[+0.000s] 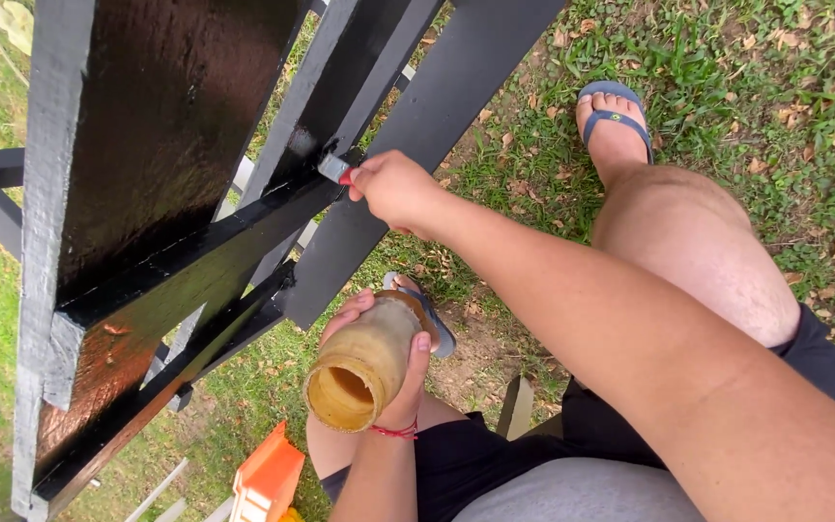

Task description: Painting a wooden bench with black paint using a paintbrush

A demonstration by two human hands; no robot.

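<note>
My right hand (396, 189) grips a paintbrush (333, 168) with a metal ferrule and a red handle end. Its bristles press against a slat of a black-painted wooden frame (157, 174) that fills the left of the view. The paint on the frame looks wet and glossy. My left hand (390, 333) holds a yellowish cylindrical container (359, 369) low in the middle, its open mouth tipped toward the camera. A red string circles my left wrist.
Grass with dry leaves (756, 77) lies under everything. My foot in a blue flip-flop (615, 114) rests at the upper right, my bare knee (698, 242) below it. An orange plastic object (268, 478) sits at the bottom edge.
</note>
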